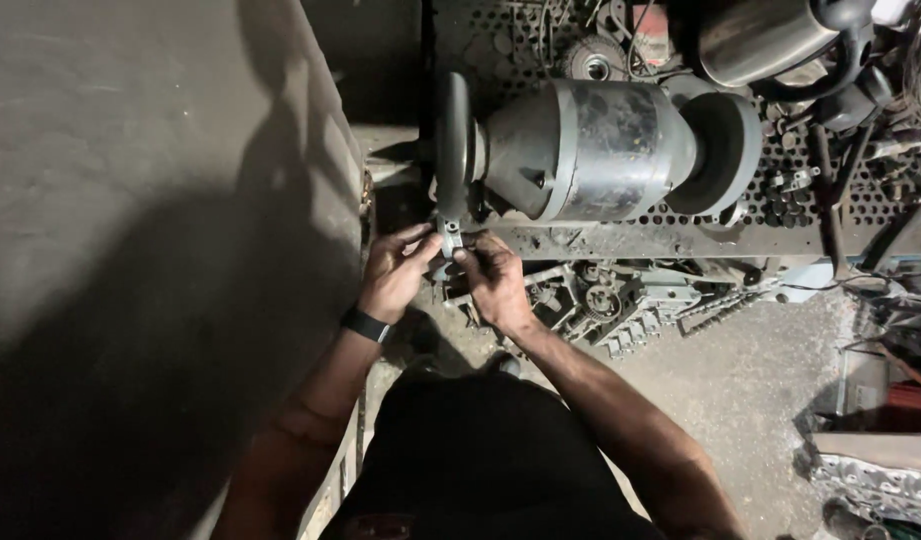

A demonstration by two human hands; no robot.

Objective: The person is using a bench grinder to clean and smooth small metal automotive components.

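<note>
While pressed to grinder wheel [452, 150], small metal part [450, 240] pinched by left hand [393, 275], right hand [495, 280].

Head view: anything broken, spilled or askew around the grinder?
Nothing looks broken. Both hands, left and right, hold a small metal part at the grinder's left wheel. Loose engine parts lie heaped under the bench, tools scattered on top.

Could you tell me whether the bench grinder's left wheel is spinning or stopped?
Cannot tell: both hands press a small metal part to the wheel, with no sparks visible.
</note>
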